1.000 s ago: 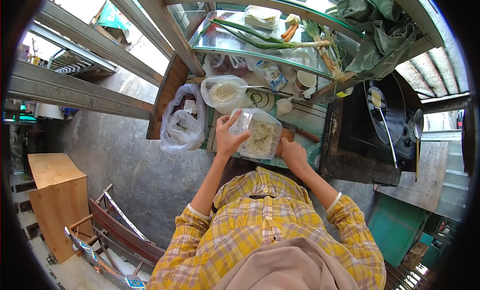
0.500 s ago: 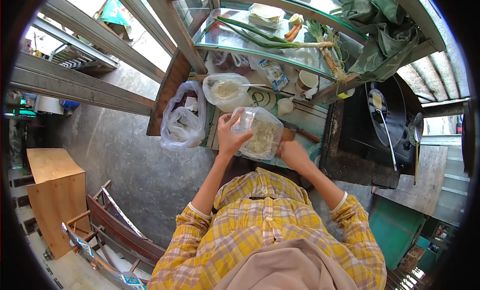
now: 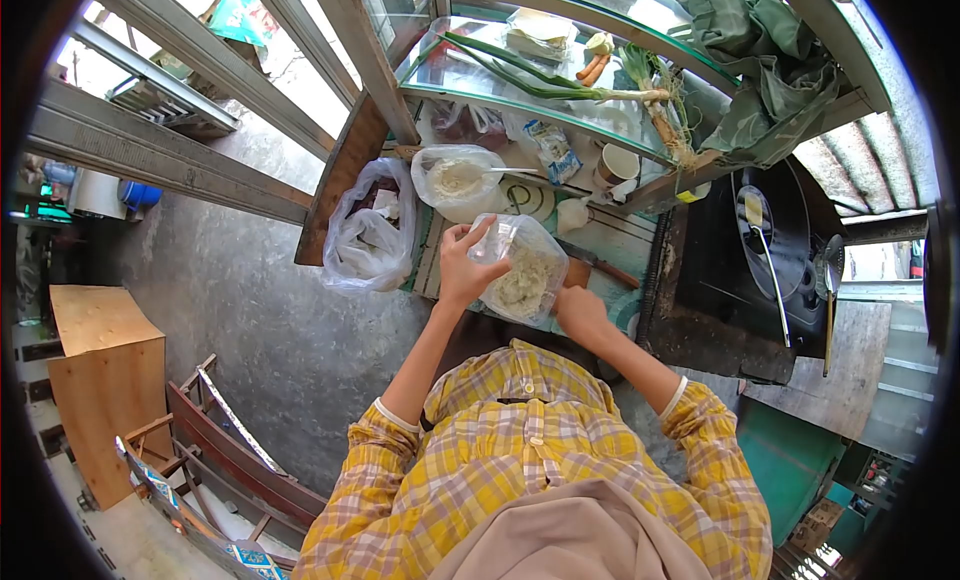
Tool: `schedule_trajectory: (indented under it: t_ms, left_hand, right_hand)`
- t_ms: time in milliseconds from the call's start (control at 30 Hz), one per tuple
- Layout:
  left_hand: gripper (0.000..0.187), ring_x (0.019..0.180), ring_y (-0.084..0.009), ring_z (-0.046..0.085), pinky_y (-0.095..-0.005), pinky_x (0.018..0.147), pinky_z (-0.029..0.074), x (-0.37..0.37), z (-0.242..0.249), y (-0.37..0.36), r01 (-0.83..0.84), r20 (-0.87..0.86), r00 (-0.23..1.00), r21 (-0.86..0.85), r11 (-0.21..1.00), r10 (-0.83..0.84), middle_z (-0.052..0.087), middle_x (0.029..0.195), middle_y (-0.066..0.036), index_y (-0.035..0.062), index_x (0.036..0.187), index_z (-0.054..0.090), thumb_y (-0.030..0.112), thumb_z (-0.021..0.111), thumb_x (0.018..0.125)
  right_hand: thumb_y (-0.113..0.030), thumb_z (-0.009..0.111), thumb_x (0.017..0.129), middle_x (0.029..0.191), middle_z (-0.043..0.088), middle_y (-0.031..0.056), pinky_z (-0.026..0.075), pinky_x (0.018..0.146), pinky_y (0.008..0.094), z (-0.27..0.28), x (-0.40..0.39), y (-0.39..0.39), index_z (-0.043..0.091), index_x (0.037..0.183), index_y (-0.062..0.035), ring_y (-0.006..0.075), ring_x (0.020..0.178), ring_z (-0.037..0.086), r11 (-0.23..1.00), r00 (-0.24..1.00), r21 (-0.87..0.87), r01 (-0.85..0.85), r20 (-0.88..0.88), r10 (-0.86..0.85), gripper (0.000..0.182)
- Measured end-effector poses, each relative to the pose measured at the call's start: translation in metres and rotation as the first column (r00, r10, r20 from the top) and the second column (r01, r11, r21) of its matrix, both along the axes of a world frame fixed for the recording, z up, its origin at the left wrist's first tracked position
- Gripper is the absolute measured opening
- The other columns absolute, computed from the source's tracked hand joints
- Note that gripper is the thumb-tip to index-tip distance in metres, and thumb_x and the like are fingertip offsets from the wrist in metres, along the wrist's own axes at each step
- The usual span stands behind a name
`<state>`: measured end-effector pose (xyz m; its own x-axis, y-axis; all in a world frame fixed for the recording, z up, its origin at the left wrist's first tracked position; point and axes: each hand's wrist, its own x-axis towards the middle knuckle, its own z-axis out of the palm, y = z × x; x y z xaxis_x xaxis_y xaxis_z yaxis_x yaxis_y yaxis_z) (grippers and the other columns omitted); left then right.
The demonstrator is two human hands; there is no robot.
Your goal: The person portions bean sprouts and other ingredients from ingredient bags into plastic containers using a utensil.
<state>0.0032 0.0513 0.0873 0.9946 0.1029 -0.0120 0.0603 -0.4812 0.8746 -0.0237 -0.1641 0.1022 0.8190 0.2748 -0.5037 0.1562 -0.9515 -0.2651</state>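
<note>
My left hand (image 3: 468, 270) grips the left side of a clear plastic container (image 3: 520, 270), its thumb and fingers on the wall. Pale, lumpy flour-like stuff (image 3: 522, 284) lies inside the container. At the container's lower right corner is my right hand (image 3: 583, 315), its fingers curled closed; whether they pinch the wall or something else is hidden. Just beyond that hand lies a knife (image 3: 610, 270) with a brown handle, beside a small brown block (image 3: 577, 273). Behind the container stands a plastic-lined bowl (image 3: 458, 179) of white powder with a spoon (image 3: 512, 170) in it.
A plastic bag (image 3: 370, 230) sits on the left. Glass shelves with green onions (image 3: 560, 90) overhang the back. A cup (image 3: 616, 165) stands beneath them. On the right is a black stove (image 3: 715, 280) with a pan (image 3: 775, 230), a spatula and a ladle (image 3: 830, 270).
The view has shifted slightly. My left hand keeps its hold on the container, and my right hand has stayed near the same corner with its fingers still curled.
</note>
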Motion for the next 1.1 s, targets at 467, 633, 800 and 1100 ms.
schedule_trajectory:
  t_ms: [467,633,800,1100]
  left_hand:
    - [0.066,0.103,-0.0286,0.052,-0.0365,0.091,0.043,0.0,0.002,-0.004,0.005,0.023,1.0,0.003,1.0,-0.005,0.051,0.109,-0.016,0.0207,0.119,0.064,0.027,0.074,0.054]
    - [0.065,0.103,-0.0292,0.052,-0.0368,0.09,0.044,0.0,0.003,-0.004,0.003,0.039,0.999,0.006,1.0,-0.003,0.051,0.109,-0.016,0.0198,0.118,0.065,0.026,0.074,0.054]
    - [0.065,0.103,-0.0293,0.052,-0.0373,0.09,0.043,0.0,0.005,-0.008,0.002,0.053,0.999,0.014,1.0,-0.003,0.051,0.109,-0.016,0.0193,0.118,0.065,0.026,0.074,0.055]
    - [0.065,0.104,-0.0306,0.051,-0.039,0.091,0.043,0.002,0.01,-0.014,0.056,0.036,0.998,0.049,0.997,-0.058,0.05,0.11,-0.016,0.02,0.119,0.064,0.027,0.074,0.055]
  right_hand:
    - [-0.008,0.059,0.073,0.089,0.065,0.0261,0.053,0.072,0.0472,0.008,0.01,0.001,0.068,0.085,0.0039,0.0386,0.084,0.065,0.99,0.987,0.005,0.14,-0.077,-0.14,0.02]
    - [-0.009,0.059,0.073,0.086,0.064,0.0271,0.054,0.07,0.047,0.003,-0.005,0.005,0.067,0.082,0.0042,0.039,0.081,0.065,0.996,0.995,0.03,0.086,-0.052,-0.084,0.018]
    - [-0.01,0.059,0.073,0.084,0.064,0.027,0.054,0.069,0.0471,-0.011,-0.013,0.007,0.067,0.08,0.0043,0.041,0.08,0.065,0.993,0.992,-0.023,0.117,-0.045,-0.118,0.018]
    - [-0.012,0.056,0.076,0.08,0.064,0.0253,0.053,0.068,0.0474,-0.01,-0.016,0.004,0.067,0.078,0.002,0.041,0.075,0.064,0.991,0.992,0.054,0.122,-0.007,-0.122,0.018]
